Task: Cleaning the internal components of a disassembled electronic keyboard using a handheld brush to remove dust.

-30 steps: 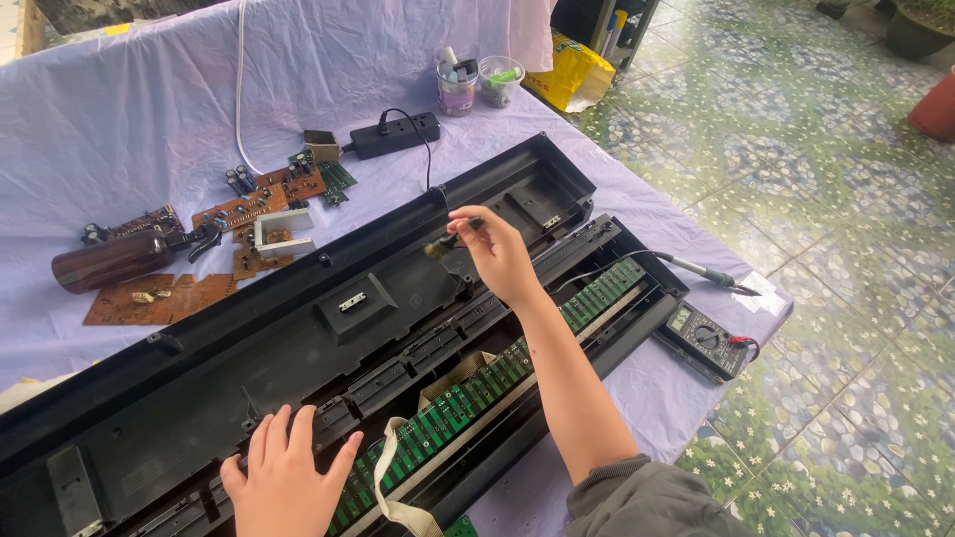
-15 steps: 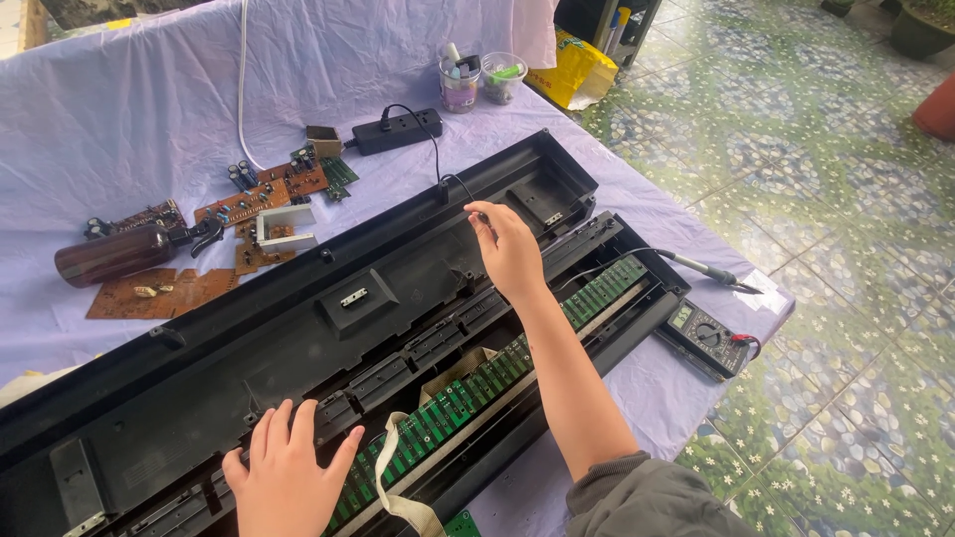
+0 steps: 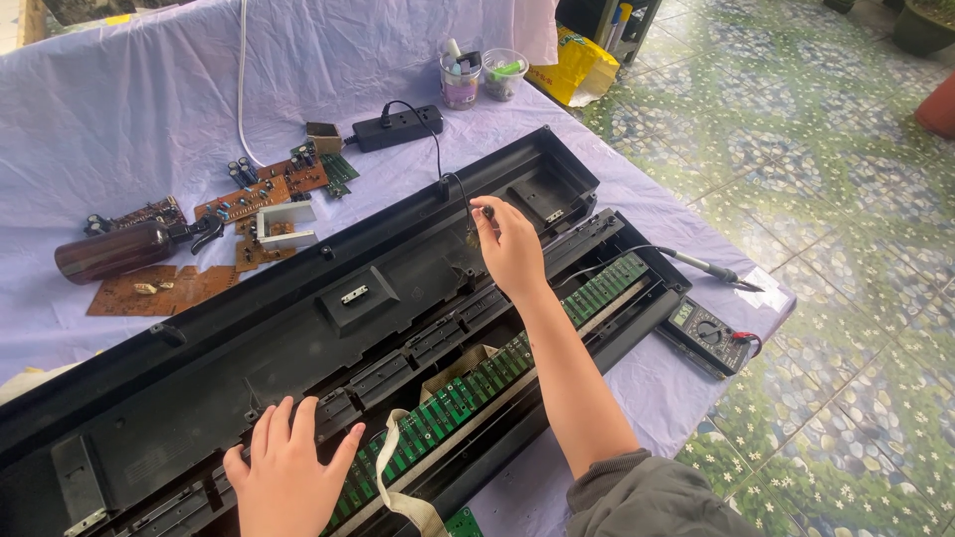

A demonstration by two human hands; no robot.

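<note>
At the centre of the surface [image 3: 119, 109], just past the far wall of the opened keyboard case [image 3: 298, 328]: the free end of a black wire [image 3: 439, 159], pinched between thumb and fingertips of the right hand [image 3: 512, 249]. Fingers closed tight on that end, palm turned down, wrist raised above the case. Wire running from the pinch toward 11 o'clock, up and over to a black power strip [image 3: 398, 126] on the cloth. Long axis of the case slanted from 8 o'clock to 2 o'clock, so the pinch sits near its 2 o'clock end.

Left hand [image 3: 288, 472] well apart, down at 7 o'clock from the right hand: spread flat, fingers splayed, pressed on the black inner frame of the case and gripping nothing. Right hand alone on the wire.

Beside both hands, a long green circuit strip [image 3: 468, 383] lying along the near edge of the case, parallel to its length. Off at 3 o'clock, a soldering iron [image 3: 701, 264] and a multimeter [image 3: 708, 333] on the cloth. Off at 9 o'clock, a brown bottle [image 3: 109, 251] on its side among loose circuit boards [image 3: 259, 194].
</note>
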